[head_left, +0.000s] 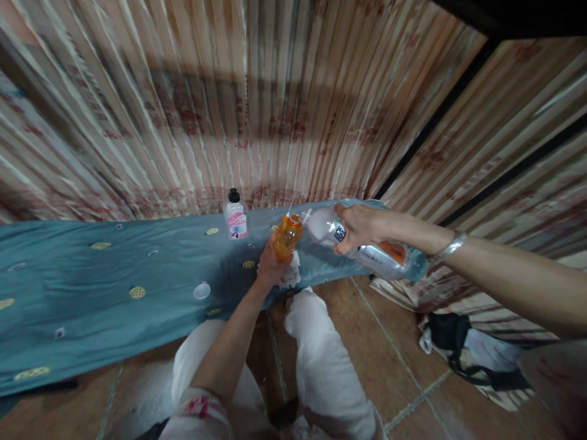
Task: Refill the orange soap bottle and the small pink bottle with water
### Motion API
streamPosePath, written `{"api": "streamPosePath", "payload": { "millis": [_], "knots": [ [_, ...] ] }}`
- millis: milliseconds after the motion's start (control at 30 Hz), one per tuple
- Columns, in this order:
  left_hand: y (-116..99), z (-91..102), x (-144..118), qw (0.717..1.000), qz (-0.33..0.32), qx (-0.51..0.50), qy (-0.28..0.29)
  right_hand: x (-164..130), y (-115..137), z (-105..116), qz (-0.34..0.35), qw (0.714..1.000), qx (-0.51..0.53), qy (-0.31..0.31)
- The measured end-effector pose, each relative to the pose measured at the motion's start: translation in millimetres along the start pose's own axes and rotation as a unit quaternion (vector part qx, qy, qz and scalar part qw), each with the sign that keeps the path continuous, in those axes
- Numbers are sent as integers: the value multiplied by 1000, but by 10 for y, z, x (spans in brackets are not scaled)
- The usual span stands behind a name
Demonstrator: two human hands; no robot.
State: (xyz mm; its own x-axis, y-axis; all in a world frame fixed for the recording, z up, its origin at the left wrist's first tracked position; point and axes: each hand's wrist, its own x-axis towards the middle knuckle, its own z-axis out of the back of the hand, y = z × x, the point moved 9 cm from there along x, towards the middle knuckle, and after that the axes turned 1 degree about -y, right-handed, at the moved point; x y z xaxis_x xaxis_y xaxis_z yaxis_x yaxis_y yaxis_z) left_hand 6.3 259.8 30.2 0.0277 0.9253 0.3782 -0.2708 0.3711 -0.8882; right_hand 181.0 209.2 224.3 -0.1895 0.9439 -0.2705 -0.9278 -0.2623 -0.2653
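My left hand (pixel 271 264) is wrapped round a small orange bottle (pixel 288 235), which it holds with the mouth up over the cloth. In my right hand (pixel 355 226) is a large clear plastic bottle (pixel 383 260) with an orange label, tipped nearly flat. Its neck points left, close to the mouth of the orange bottle; whether the two touch I cannot tell. A crumpled white tissue (pixel 290 275) lies just beneath my left hand. To the left a clear bottle with a black cap and pink label (pixel 237 221) stands upright on the blue-green cloth (pixel 174 256).
A pleated, patterned curtain (pixel 293 110) hangs behind the cloth-covered surface, with dark bars (pixel 426 128) at the right. A white round disc (pixel 202 291) shows on the cloth. Dark and light fabric items (pixel 477 354) lie on the tiled floor (pixel 380 336) at right. My legs are below.
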Motion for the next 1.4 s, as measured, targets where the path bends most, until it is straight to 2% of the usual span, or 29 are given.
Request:
{"api": "streamPosePath", "payload": {
  "millis": [433, 1100, 1400],
  "knots": [
    [24, -8, -1, 999, 2, -34, 7, -36, 42, 35, 1, 1000, -7, 10],
    [-30, 6, -17, 999, 30, -18, 9, -30, 30, 37, 0, 1000, 0, 2],
    [2, -4, -1, 999, 19, -34, 13, -3, 16, 12, 6, 1000, -9, 4]
  ]
}}
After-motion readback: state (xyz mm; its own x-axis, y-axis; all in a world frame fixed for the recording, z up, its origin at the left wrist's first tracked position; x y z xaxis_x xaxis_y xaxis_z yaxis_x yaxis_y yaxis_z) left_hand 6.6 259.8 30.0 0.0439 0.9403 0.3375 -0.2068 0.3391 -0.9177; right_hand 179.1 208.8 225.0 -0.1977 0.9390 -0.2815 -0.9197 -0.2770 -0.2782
